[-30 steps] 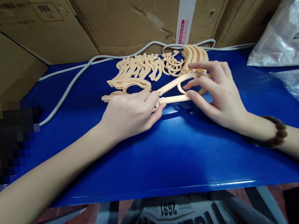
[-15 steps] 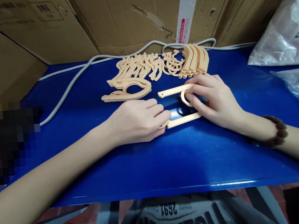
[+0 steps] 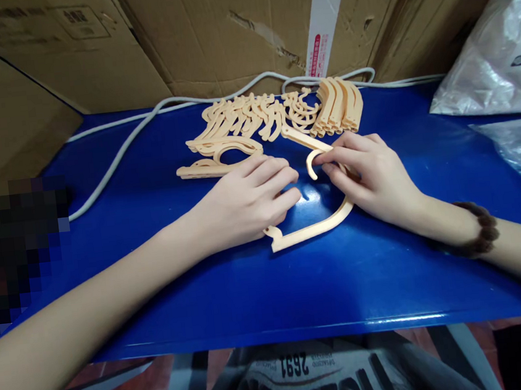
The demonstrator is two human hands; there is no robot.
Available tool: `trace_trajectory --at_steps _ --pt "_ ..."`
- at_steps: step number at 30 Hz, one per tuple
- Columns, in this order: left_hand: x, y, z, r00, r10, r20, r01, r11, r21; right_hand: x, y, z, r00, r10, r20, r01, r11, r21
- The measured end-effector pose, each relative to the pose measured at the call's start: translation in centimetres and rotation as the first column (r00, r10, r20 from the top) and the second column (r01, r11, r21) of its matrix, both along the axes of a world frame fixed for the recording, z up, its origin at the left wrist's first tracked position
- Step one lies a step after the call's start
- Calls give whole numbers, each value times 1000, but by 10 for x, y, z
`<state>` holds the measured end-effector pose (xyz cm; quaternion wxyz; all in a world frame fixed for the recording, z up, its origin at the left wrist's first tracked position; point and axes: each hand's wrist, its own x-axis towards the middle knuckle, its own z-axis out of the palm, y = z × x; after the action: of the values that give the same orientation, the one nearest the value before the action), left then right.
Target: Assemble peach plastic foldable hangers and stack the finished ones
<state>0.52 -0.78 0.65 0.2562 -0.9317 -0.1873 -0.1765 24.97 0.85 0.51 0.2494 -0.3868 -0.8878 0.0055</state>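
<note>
A beige plastic folding clothes hanger (image 3: 320, 229) lies between my hands, its two arms spread apart. My right hand (image 3: 369, 168) pinches it at its middle, beside the curved hook (image 3: 312, 165). One arm (image 3: 303, 138) points up and left towards the piles; the other curves down and left. My left hand (image 3: 256, 198) has its fingers bent over the tip of the lower arm, where a small piece runs under the hand; the grip itself is mostly hidden. Just behind my left hand rest folded hangers (image 3: 206, 169), stacked together.
At the back of the blue table (image 3: 234, 297) lie curved beige pieces (image 3: 238, 116), loose hooks (image 3: 301, 113) and stacked arms (image 3: 337, 106). A white cable (image 3: 113, 167) runs behind them along cardboard boxes (image 3: 224, 31). Plastic bags (image 3: 492, 53) sit at the right.
The hanger's arms have spread: the upper one swung away from me, the lower one towards me. The hook has turned, and my left hand's fingers have lifted and loosened a little.
</note>
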Motion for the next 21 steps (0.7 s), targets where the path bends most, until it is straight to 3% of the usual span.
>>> trace_trajectory --at_steps 10,17,21 --pt "-2 -2 3 998 -55 -10 54 998 -38 -1 0 0 1000 -7 -3 7 999 -39" --pt "-2 -5 8 996 -81 -42 84 994 77 -1 -1 1 1000 5 1 -5 999 -33" --pt "-2 -6 10 997 -66 -41 67 997 46 -1 0 0 1000 -1 11 2 1000 -22"
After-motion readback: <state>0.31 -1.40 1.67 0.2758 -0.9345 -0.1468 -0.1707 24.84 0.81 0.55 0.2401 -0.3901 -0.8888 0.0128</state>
